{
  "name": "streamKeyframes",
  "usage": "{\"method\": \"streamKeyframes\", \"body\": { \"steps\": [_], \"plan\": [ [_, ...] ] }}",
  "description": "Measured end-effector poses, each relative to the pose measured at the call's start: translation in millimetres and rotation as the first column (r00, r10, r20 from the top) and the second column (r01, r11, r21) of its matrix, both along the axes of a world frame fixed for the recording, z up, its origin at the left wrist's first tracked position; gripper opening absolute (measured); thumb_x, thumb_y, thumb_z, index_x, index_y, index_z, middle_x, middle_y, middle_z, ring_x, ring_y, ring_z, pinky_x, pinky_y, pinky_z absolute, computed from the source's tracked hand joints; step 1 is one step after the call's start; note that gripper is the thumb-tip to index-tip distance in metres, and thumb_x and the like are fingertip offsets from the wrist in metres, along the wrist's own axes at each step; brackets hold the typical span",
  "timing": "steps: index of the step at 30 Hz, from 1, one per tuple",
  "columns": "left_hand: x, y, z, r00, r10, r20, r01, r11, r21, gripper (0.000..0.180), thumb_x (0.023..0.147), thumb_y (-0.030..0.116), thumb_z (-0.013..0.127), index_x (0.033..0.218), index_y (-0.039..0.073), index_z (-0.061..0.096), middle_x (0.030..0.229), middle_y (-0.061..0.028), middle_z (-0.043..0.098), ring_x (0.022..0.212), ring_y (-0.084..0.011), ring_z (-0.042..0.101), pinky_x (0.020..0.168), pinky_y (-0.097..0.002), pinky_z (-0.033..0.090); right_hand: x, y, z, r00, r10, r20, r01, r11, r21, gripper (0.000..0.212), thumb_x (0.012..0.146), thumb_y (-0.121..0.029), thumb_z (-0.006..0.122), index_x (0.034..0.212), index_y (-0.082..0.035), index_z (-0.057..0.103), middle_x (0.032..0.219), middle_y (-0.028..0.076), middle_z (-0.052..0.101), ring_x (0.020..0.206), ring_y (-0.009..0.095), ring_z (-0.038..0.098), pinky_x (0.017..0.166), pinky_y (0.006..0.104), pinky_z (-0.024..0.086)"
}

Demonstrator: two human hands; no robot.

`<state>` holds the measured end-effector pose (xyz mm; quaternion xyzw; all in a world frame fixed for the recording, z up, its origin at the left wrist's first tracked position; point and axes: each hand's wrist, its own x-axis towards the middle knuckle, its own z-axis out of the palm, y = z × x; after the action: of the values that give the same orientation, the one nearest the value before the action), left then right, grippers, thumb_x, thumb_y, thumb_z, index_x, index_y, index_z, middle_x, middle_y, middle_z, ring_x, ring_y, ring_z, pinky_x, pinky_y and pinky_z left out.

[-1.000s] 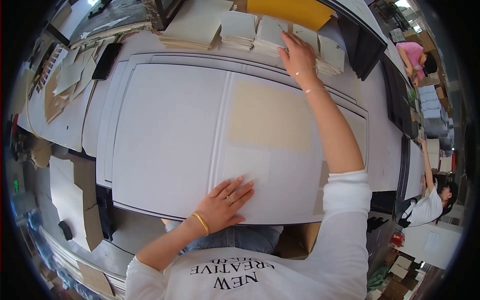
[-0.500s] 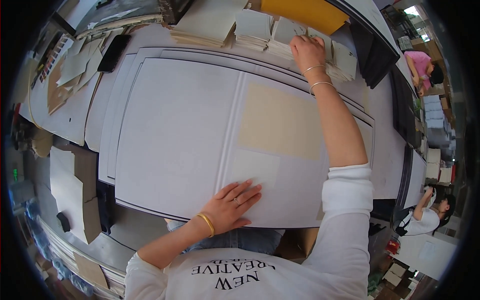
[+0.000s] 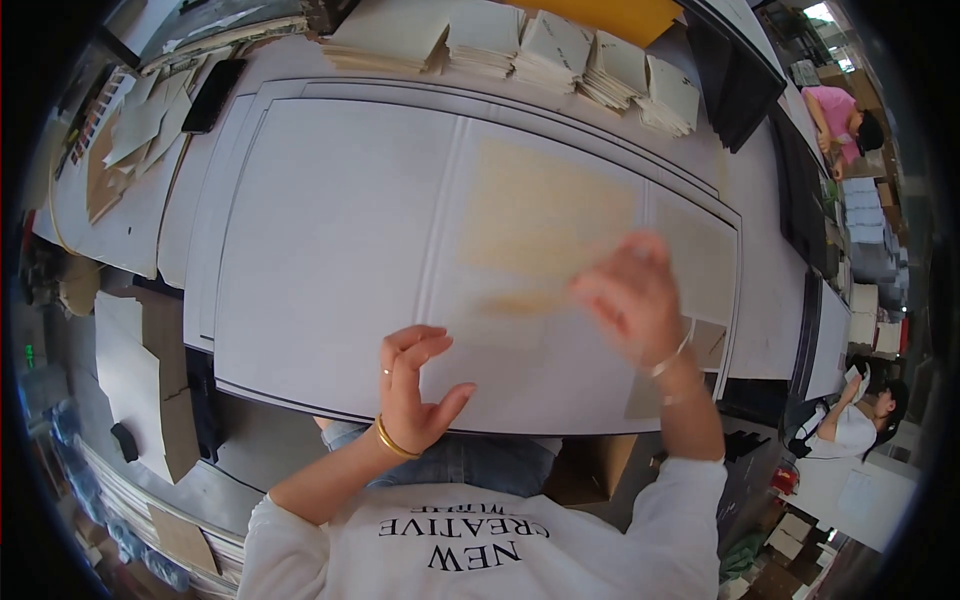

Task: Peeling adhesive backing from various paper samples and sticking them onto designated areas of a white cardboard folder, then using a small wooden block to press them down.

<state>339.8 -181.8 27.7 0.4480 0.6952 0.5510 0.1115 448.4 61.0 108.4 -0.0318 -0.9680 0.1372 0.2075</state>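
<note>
A large white cover board (image 3: 330, 240) with a ridged fold lies across the table. Two cream panels show on its right part: a pale yellow rectangle (image 3: 550, 195) and a greyer one (image 3: 695, 250) farther right. My right hand (image 3: 635, 300), smeared by motion, is over the board with its fingers closed on a thin cream piece (image 3: 520, 302), seen edge-on and blurred. My left hand (image 3: 415, 385) hovers at the board's near edge, empty, with thumb and fingers apart. More boards are stacked beneath the top one.
Stacks of small cream cards (image 3: 555, 50) line the far side, beside a yellow sheet (image 3: 630, 15) and black panels (image 3: 730, 85). A black phone (image 3: 214, 96) and loose paper scraps (image 3: 140, 130) lie at left. Two people work at the right.
My right hand has come back from the card stacks to the board's middle, bringing a thin cream piece. My left hand has lifted off the board and shifted left.
</note>
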Motion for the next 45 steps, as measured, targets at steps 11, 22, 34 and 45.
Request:
{"method": "streamKeyframes", "body": {
  "steps": [11,22,34,45],
  "plan": [
    [36,34,12,0.796,-0.125,0.593,0.188,0.981,-0.045,0.031,0.087,-0.009,0.053,0.114,0.003,0.064,0.102,-0.0099,0.069,0.084,-0.0101,0.064,0.074,-0.0231,0.052,60,-93,-31,0.878,-0.473,-0.074,0.468,0.881,-0.076,0.022,0.067,-0.021,0.079,0.075,-0.018,0.058,0.072,-0.005,0.057,0.069,0.015,0.053,0.079,0.0354,0.029],
    [61,30,13,0.810,-0.156,0.565,0.075,0.984,0.164,0.034,0.085,-0.012,0.051,0.115,-0.001,0.062,0.106,-0.0118,0.068,0.092,-0.0134,0.065,0.080,-0.0244,0.050,43,-115,-46,0.858,-0.488,-0.157,0.347,0.779,-0.523,0.022,0.067,-0.012,0.079,0.078,-0.011,0.060,0.074,-0.003,0.061,0.071,0.015,0.054,0.077,0.0316,0.030],
    [66,26,17,0.785,-0.153,0.600,0.059,0.983,0.173,0.034,0.087,-0.012,0.050,0.118,-0.003,0.060,0.109,-0.0120,0.067,0.095,-0.0131,0.063,0.082,-0.0230,0.048,43,-115,-36,0.867,-0.463,-0.183,0.291,0.769,-0.570,0.016,0.070,-0.005,0.075,0.079,-0.009,0.063,0.076,-0.001,0.064,0.071,0.014,0.056,0.078,0.0316,0.033],
    [62,25,21,0.750,-0.217,0.625,0.096,0.970,0.223,0.035,0.088,-0.012,0.050,0.121,-0.003,0.059,0.111,-0.0131,0.066,0.099,-0.0133,0.062,0.084,-0.0233,0.048,39,-115,-36,0.865,-0.461,-0.197,0.275,0.765,-0.582,0.021,0.066,-0.004,0.079,0.078,-0.009,0.062,0.074,-0.001,0.063,0.070,0.015,0.055,0.075,0.0305,0.035]
  ]
}}
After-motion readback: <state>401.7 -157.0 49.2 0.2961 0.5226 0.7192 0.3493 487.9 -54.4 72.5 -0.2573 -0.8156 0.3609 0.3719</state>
